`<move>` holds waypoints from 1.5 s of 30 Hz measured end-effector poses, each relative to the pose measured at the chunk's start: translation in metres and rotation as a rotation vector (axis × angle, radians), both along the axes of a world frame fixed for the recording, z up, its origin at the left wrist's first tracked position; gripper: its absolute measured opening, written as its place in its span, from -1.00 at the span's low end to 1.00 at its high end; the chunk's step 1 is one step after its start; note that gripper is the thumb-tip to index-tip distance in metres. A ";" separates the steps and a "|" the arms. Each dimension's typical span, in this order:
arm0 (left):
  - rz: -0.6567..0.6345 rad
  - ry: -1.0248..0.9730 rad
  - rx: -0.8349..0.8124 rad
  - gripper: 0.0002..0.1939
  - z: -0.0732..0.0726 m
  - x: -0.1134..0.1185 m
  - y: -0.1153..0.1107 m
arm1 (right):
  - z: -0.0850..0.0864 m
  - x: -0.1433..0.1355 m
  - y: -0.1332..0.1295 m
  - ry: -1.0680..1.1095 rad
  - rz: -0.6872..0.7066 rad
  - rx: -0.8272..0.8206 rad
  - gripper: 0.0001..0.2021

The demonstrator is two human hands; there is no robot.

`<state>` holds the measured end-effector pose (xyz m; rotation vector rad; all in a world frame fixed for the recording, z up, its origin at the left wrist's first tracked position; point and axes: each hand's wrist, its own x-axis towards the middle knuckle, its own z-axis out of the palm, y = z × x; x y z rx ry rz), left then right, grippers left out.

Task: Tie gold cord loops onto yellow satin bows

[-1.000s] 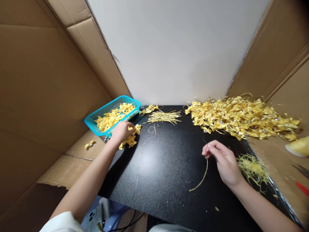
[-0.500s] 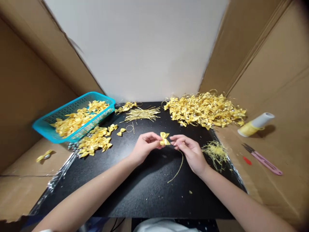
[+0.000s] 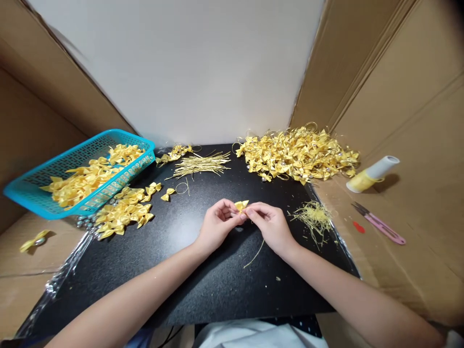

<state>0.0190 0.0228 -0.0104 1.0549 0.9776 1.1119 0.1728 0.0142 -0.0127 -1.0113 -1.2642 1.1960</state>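
"Above the middle of the tabletop [image 3: 163, 270], as the head view has it, who holds the bow [image 3: 241, 205]?"

"Both hands meet there. The left hand [image 3: 221, 224] pinches it between thumb and fingertips, with part of the bow showing above them. The right hand [image 3: 273, 229] is closed too, its fingertips at the bow, and a thread [image 3: 254, 256] trails below it; I judge that it grips this."

"What exactly do the right fingertips pinch?"

"I cannot tell; the fingers hide it."

"How is such close work best done?"

"I'd pin the bow firmly near its centre, yet gently enough to leave the satin uncreased. A steady, straight pull should twist it least. Let the thread's tail hang free, clear of the scraps [image 3: 314, 216] to the right, where it might snag."

"And the snips [image 3: 386, 228]?"

"On the cardboard [image 3: 398, 270] right of the tabletop, well apart from both hands."
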 end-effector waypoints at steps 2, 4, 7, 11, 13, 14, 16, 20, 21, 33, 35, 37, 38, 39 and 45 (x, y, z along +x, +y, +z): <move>0.019 0.004 0.009 -0.63 0.001 -0.001 0.000 | 0.001 0.003 0.001 0.012 -0.010 -0.027 -0.84; 0.008 0.017 0.015 -0.61 0.003 -0.002 0.000 | 0.003 0.008 0.004 0.007 -0.056 -0.010 -0.84; -0.039 0.041 0.014 -0.61 0.005 -0.004 -0.001 | 0.004 0.014 0.009 -0.010 -0.087 0.053 -0.81; -0.081 0.005 0.009 -0.62 0.006 -0.004 -0.002 | 0.001 0.012 0.009 0.009 0.026 0.024 -0.76; -0.081 -0.035 0.000 -0.64 0.005 -0.003 -0.003 | 0.000 0.009 0.008 0.019 0.050 0.016 -0.76; -0.081 -0.050 -0.006 -0.66 0.004 -0.004 -0.003 | 0.000 0.010 0.007 0.018 0.039 0.020 -0.77; -0.081 -0.076 -0.027 -0.71 0.002 -0.005 -0.002 | 0.001 0.013 0.007 -0.030 -0.006 0.052 -0.79; -0.071 -0.191 -0.125 -0.71 0.000 -0.009 -0.001 | 0.006 0.023 0.006 -0.311 0.027 0.264 -0.80; -0.075 -0.226 -0.153 -0.68 0.000 -0.010 -0.001 | 0.007 0.024 0.006 -0.372 0.056 0.323 -0.80; -0.214 -0.390 -0.243 -0.64 0.007 -0.011 -0.005 | 0.009 0.020 -0.001 -0.473 0.107 0.484 -0.79; -0.221 -0.390 -0.256 -0.63 0.008 -0.011 -0.005 | 0.009 0.020 -0.001 -0.472 0.108 0.481 -0.79; -0.225 -0.387 -0.260 -0.64 0.008 -0.012 -0.005 | 0.010 0.020 -0.001 -0.467 0.108 0.482 -0.80; -0.228 -0.388 -0.257 -0.64 0.008 -0.012 -0.006 | 0.010 0.020 -0.001 -0.464 0.108 0.487 -0.80; -0.234 -0.389 -0.252 -0.64 0.008 -0.012 -0.006 | 0.010 0.020 -0.001 -0.462 0.110 0.493 -0.80; -0.241 -0.372 -0.237 -0.64 0.006 -0.013 -0.007 | 0.010 0.020 -0.002 -0.481 0.117 0.496 -0.79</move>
